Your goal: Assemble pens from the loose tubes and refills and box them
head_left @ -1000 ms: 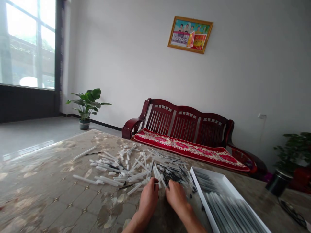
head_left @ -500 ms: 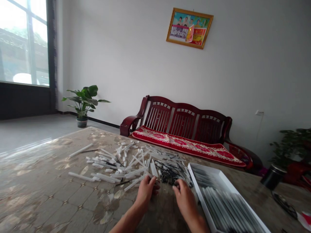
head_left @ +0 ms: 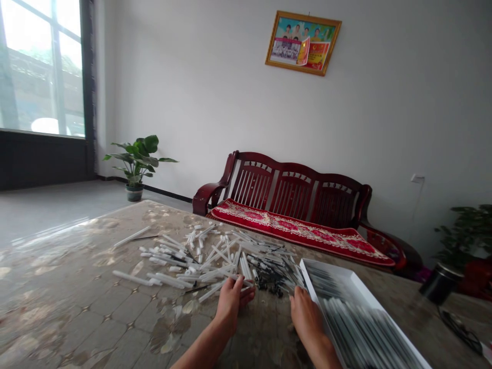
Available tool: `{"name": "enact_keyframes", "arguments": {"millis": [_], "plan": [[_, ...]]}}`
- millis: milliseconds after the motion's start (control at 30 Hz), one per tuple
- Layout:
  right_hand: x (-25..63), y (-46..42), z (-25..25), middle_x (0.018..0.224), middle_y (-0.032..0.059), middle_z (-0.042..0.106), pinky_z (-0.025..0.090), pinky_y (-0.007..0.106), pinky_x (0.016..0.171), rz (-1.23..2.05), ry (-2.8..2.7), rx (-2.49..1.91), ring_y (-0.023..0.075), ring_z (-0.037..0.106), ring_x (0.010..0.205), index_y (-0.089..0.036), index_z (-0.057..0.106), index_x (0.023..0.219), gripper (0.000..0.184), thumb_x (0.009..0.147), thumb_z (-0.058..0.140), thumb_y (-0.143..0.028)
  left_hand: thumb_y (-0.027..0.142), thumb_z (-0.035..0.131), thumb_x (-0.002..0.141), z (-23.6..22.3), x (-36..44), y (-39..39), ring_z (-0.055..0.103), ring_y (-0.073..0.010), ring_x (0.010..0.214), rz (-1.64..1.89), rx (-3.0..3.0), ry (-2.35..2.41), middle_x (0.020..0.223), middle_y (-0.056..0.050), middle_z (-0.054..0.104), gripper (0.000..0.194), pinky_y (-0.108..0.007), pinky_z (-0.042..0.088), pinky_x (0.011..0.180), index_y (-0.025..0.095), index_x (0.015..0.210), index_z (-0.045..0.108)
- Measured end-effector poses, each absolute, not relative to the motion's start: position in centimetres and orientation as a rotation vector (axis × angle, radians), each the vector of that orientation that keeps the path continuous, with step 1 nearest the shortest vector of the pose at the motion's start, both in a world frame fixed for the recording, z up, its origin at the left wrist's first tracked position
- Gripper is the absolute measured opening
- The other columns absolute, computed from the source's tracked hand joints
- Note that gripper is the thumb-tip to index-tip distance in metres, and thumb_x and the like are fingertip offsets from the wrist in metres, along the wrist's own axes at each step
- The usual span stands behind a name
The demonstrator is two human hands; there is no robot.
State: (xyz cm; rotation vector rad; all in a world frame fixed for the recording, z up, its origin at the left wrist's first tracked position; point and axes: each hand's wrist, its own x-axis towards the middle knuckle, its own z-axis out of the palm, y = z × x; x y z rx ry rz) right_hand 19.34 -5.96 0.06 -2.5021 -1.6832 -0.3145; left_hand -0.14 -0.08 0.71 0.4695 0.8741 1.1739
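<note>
My left hand (head_left: 230,300) is closed around a whitish pen barrel (head_left: 243,282), whose end sticks out past the fingers. To the right, my right hand (head_left: 306,312) is curled with its fingertips low at the edge of the thin dark pen refills (head_left: 286,269); what it pinches, if anything, is hidden. Between the hands lies a heap of small black pen parts (head_left: 271,283). Loose white pen barrels (head_left: 175,280) spread left of them, with short white caps (head_left: 200,234) farther back.
A white open box (head_left: 371,293) with rows of pens (head_left: 357,328) stands just right of my right hand. A black pot (head_left: 442,283) and dark cable (head_left: 459,328) are at the table's right. Behind the table (head_left: 96,318) is a wooden bench (head_left: 292,192).
My right hand has moved right, away from the black parts and toward the box, with its fingers now more curled. My left hand stays nearly in place with the barrel. The view has shifted slightly.
</note>
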Motion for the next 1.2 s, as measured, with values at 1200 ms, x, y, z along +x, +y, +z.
{"name": "enact_keyframes", "arguments": {"millis": [1200], "plan": [[15.4,-6.5,-1.3,0.076,0.0062,0.069,0.053,0.029,0.062,0.312,-1.518,-1.541,0.0210,0.065,0.069,-0.023,0.061,0.085,0.047,0.089,0.044,-0.067,0.049,0.079,0.065,0.2,0.6,-1.6,0.070,-0.0159,0.062,0.946,0.757,0.725,0.073,-0.001,0.071,0.040,-0.025,0.054,0.057,0.018,0.082,0.059]]}}
